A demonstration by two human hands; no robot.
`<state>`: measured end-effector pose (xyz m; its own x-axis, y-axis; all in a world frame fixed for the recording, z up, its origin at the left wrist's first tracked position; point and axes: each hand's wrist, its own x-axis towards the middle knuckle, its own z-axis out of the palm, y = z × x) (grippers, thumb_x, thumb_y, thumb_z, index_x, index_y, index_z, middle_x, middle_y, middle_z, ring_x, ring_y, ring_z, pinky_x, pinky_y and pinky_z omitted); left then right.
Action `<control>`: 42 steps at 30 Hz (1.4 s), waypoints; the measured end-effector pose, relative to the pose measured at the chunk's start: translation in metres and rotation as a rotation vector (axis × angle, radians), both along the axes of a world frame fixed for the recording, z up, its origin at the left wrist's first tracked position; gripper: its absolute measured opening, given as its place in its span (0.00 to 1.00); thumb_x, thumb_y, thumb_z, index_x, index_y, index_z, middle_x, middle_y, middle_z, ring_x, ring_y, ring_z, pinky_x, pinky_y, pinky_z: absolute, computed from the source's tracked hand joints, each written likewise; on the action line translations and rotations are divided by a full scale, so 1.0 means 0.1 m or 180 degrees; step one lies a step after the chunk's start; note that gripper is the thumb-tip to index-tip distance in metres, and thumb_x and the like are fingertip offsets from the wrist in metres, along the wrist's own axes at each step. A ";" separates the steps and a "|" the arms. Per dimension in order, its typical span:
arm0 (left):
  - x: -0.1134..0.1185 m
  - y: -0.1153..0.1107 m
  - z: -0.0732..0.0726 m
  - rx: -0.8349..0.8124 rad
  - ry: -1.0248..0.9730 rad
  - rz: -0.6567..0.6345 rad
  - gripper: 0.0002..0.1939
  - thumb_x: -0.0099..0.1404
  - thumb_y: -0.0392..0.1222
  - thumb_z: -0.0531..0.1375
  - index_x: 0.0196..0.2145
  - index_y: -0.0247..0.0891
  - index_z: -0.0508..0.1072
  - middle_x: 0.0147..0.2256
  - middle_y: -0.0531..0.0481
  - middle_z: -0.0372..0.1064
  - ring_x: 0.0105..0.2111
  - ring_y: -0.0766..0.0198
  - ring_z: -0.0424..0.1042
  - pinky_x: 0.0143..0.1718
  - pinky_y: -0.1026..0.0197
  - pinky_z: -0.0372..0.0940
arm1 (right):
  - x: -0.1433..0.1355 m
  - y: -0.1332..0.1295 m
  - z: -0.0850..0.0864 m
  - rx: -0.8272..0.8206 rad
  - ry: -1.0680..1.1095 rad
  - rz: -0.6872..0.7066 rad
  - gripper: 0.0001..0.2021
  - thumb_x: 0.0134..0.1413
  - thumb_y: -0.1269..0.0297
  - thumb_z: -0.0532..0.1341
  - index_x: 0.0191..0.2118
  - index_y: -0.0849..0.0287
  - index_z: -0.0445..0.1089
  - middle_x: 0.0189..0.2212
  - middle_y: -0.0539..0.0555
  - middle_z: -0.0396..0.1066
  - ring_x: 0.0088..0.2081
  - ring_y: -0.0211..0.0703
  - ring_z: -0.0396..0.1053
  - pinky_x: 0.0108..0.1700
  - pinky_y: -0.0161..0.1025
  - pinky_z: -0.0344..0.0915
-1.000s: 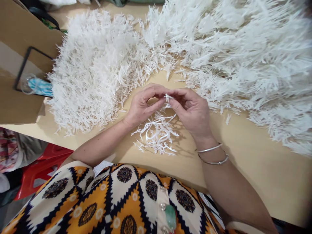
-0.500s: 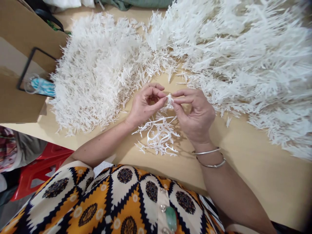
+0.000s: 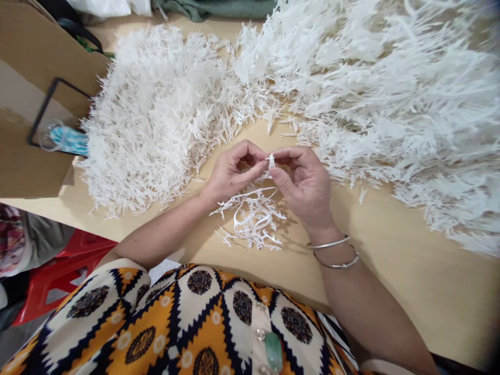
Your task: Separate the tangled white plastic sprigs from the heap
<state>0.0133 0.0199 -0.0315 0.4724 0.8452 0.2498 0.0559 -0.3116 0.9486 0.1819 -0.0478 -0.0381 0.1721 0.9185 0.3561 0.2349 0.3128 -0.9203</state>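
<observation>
A small white branching plastic piece [image 3: 272, 161] is pinched between the fingertips of both hands, above the table. My left hand [image 3: 236, 169] grips it from the left with thumb and forefinger. From the right, my right hand [image 3: 307, 182] has its thumb and fingers closed at the same piece, partly covering it. Just below the hands, a loose cluster of white branching plastic stems [image 3: 255, 219] lies on the table. Two thin silver bangles [image 3: 334, 252] circle my right wrist.
Left of centre is a large heap of small white sprigs [image 3: 152, 114]; longer white fronds [image 3: 390, 104] pile up at right. A cardboard box [image 3: 35, 166] stands at far left, a blue-and-white item in clear plastic [image 3: 68, 139] beside it. A red stool [image 3: 58, 271] is below the table edge.
My right hand has shifted slightly left, its fingers drawing in closer around the white piece. My left hand stays nearly where it was, still pinching.
</observation>
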 end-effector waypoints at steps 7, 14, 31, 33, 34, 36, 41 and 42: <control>-0.01 -0.05 0.09 0.0427 0.0477 -0.0139 0.12 0.73 0.48 0.63 0.37 0.37 0.72 0.30 0.53 0.70 0.27 0.73 0.63 0.29 0.67 0.61 | 0.00 0.00 0.01 0.0317 -0.0934 -0.0539 0.04 0.69 0.61 0.63 0.40 0.52 0.73 0.36 0.52 0.77 0.39 0.45 0.75 0.44 0.45 0.71; -0.02 -0.01 0.08 -0.0007 0.0562 -0.0548 0.16 0.73 0.54 0.62 0.40 0.37 0.72 0.31 0.53 0.71 0.25 0.73 0.61 0.26 0.67 0.57 | -0.03 0.01 -0.04 0.0258 -0.1329 -0.0840 0.05 0.66 0.65 0.60 0.36 0.52 0.66 0.31 0.51 0.71 0.36 0.46 0.70 0.41 0.46 0.65; 0.05 -0.16 0.08 -0.0496 0.0116 -0.0581 0.17 0.73 0.56 0.63 0.42 0.38 0.72 0.35 0.51 0.71 0.30 0.72 0.66 0.31 0.66 0.63 | 0.21 0.10 -0.09 -0.0035 -0.0596 -0.0581 0.15 0.75 0.50 0.56 0.50 0.49 0.78 0.42 0.54 0.82 0.46 0.48 0.79 0.56 0.53 0.71; 0.05 -0.15 0.07 -0.0549 0.0057 -0.0514 0.17 0.72 0.56 0.63 0.42 0.38 0.72 0.34 0.52 0.70 0.28 0.72 0.65 0.30 0.66 0.62 | 0.19 0.07 -0.03 -0.0059 -0.0320 -0.0467 0.17 0.75 0.49 0.55 0.50 0.50 0.78 0.46 0.55 0.82 0.49 0.48 0.79 0.56 0.52 0.72; 0.05 -0.15 0.07 -0.0548 0.0050 -0.0494 0.17 0.73 0.57 0.63 0.41 0.39 0.72 0.33 0.52 0.70 0.28 0.72 0.64 0.29 0.66 0.62 | 0.19 0.07 -0.01 -0.0081 -0.0237 -0.0386 0.17 0.74 0.48 0.56 0.49 0.50 0.78 0.46 0.55 0.82 0.49 0.48 0.79 0.55 0.51 0.73; 0.06 -0.15 0.06 -0.0502 0.0035 -0.0392 0.17 0.73 0.56 0.63 0.41 0.39 0.72 0.32 0.53 0.69 0.27 0.72 0.63 0.29 0.65 0.61 | 0.20 0.06 0.00 -0.0103 -0.0314 -0.0204 0.13 0.70 0.49 0.62 0.46 0.51 0.78 0.44 0.54 0.81 0.46 0.48 0.79 0.52 0.50 0.73; 0.05 -0.15 0.03 -0.0370 -0.0002 -0.0156 0.16 0.73 0.57 0.63 0.42 0.40 0.71 0.32 0.53 0.69 0.29 0.71 0.65 0.29 0.65 0.61 | 0.20 0.07 -0.01 -0.0039 -0.0850 -0.0099 0.02 0.63 0.61 0.67 0.40 0.51 0.76 0.37 0.51 0.80 0.40 0.47 0.76 0.48 0.49 0.70; 0.05 -0.15 0.03 -0.0373 0.0022 -0.0169 0.17 0.73 0.57 0.63 0.43 0.40 0.71 0.32 0.53 0.69 0.28 0.72 0.65 0.29 0.65 0.60 | 0.19 0.07 -0.02 -0.0040 -0.0865 -0.0114 0.02 0.64 0.63 0.66 0.39 0.52 0.76 0.35 0.50 0.79 0.39 0.46 0.75 0.47 0.48 0.70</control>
<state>0.0180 0.0052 -0.0286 0.5186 0.8422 0.1474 0.0489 -0.2013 0.9783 0.2010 -0.0413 -0.0397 0.1041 0.9182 0.3823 0.4844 0.2889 -0.8258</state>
